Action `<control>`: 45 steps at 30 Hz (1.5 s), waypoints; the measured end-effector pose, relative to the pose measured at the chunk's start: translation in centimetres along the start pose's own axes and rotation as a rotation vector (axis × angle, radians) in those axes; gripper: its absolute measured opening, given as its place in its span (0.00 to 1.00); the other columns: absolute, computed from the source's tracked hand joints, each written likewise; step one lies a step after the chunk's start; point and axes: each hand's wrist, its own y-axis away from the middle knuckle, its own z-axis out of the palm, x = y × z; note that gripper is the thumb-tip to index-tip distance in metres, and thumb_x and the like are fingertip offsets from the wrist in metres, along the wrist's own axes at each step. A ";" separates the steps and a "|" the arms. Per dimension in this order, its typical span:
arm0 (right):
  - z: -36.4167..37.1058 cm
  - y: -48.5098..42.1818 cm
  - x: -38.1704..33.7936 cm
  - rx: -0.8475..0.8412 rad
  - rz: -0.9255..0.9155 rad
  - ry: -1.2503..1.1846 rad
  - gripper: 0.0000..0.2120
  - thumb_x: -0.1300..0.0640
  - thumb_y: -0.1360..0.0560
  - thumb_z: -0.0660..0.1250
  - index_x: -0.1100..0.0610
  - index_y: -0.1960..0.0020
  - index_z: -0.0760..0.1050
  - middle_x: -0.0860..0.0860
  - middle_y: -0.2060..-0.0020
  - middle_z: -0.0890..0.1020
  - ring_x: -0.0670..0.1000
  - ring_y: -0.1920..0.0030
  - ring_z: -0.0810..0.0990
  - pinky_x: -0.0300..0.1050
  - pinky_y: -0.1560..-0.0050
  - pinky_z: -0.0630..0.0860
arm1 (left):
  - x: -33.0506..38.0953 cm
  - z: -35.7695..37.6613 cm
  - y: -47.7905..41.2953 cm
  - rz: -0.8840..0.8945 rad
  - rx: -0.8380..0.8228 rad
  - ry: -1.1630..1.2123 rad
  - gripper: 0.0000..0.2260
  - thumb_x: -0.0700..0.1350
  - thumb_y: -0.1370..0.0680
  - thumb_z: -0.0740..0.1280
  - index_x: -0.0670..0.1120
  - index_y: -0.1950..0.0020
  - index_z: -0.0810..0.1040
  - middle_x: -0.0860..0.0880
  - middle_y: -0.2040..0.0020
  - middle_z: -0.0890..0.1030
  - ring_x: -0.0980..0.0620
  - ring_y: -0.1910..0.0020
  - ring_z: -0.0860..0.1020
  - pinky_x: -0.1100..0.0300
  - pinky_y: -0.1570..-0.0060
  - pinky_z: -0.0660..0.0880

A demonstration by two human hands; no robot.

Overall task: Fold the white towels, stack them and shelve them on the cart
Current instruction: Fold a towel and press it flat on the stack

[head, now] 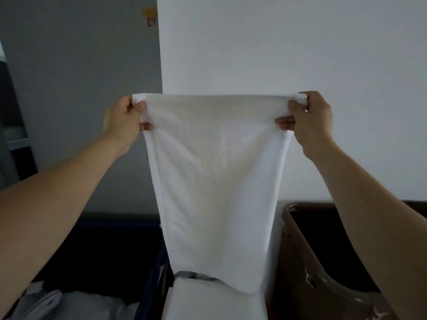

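Head view: grips white towel (215,181) by top corners, left hand (124,121) clamped on left corner, right hand (309,118) on right. Hangs spread mid-scene, lower edge over near folded white stack (208,306); brown bin (291,262) near right.

so the count is: one white towel (215,169) hanging up, two hands at its top corners (a left hand (126,123) and a right hand (309,121)), one folded white pile (208,301) just under it, one brown bin (298,250) to its right, one dark hamper (115,218) to its left.
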 end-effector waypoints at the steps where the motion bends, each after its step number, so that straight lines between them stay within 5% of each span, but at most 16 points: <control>1: -0.4 0.7 -0.6 0.005 0.000 0.001 0.10 0.62 0.20 0.61 0.49 0.55 0.72 0.52 0.63 0.81 0.54 0.67 0.85 0.54 0.56 0.84 | 0.6 -0.6 0.7 0.004 -0.016 0.006 0.04 0.41 0.17 0.62 0.43 0.44 0.75 0.48 0.52 0.78 0.53 0.56 0.79 0.60 0.64 0.82; 8: -3.1 10.2 -0.3 -0.080 0.147 0.079 0.04 0.62 0.19 0.62 0.54 0.51 0.73 0.56 0.60 0.81 0.55 0.65 0.85 0.56 0.55 0.83 | 0.7 -6.5 11.6 -0.125 -0.135 -0.028 0.08 0.41 0.16 0.61 0.39 0.41 0.75 0.47 0.48 0.79 0.49 0.51 0.80 0.57 0.60 0.83; 13: -5.1 18.2 0.0 -0.165 0.322 0.197 0.02 0.62 0.19 0.63 0.61 0.47 0.72 0.61 0.61 0.81 0.57 0.70 0.83 0.50 0.66 0.81 | -0.4 -10.7 18.7 -0.261 -0.203 -0.106 0.09 0.40 0.17 0.61 0.37 0.42 0.76 0.41 0.47 0.77 0.45 0.53 0.78 0.59 0.66 0.82; 16: -6.3 21.5 0.8 -0.226 0.455 0.273 0.05 0.61 0.19 0.63 0.63 0.48 0.72 0.63 0.60 0.80 0.60 0.67 0.82 0.55 0.61 0.80 | -0.8 -11.9 21.6 -0.379 -0.276 -0.123 0.10 0.40 0.17 0.62 0.34 0.40 0.76 0.40 0.46 0.76 0.45 0.55 0.77 0.59 0.68 0.82; 25: -6.8 22.7 5.6 -0.311 0.697 0.346 0.07 0.61 0.19 0.63 0.65 0.43 0.72 0.65 0.55 0.81 0.61 0.66 0.83 0.48 0.70 0.79 | -4.8 -10.5 22.8 -0.611 -0.407 -0.177 0.09 0.39 0.17 0.62 0.36 0.41 0.77 0.39 0.45 0.77 0.44 0.53 0.77 0.55 0.67 0.82; 28: -5.3 20.5 8.3 -0.258 0.718 0.327 0.08 0.62 0.19 0.63 0.64 0.42 0.72 0.64 0.53 0.81 0.63 0.63 0.84 0.55 0.60 0.83 | -6.8 -8.4 20.9 -0.625 -0.401 -0.187 0.09 0.39 0.17 0.62 0.36 0.41 0.77 0.40 0.44 0.77 0.44 0.51 0.77 0.55 0.65 0.82; 34: -1.1 11.4 9.5 -0.180 0.511 0.186 0.06 0.63 0.20 0.64 0.57 0.56 0.72 0.57 0.58 0.79 0.64 0.61 0.84 0.66 0.48 0.80 | -8.1 -2.9 12.1 -0.446 -0.220 -0.192 0.06 0.40 0.16 0.61 0.41 0.42 0.75 0.43 0.46 0.76 0.48 0.55 0.77 0.54 0.61 0.82; 45: 0.7 1.2 -1.1 0.015 0.056 0.000 0.10 0.64 0.21 0.62 0.50 0.56 0.72 0.50 0.59 0.78 0.50 0.66 0.81 0.56 0.49 0.82 | 0.7 -1.0 1.0 -0.038 -0.058 -0.010 0.06 0.41 0.16 0.60 0.46 0.52 0.73 0.53 0.56 0.75 0.56 0.57 0.77 0.60 0.63 0.81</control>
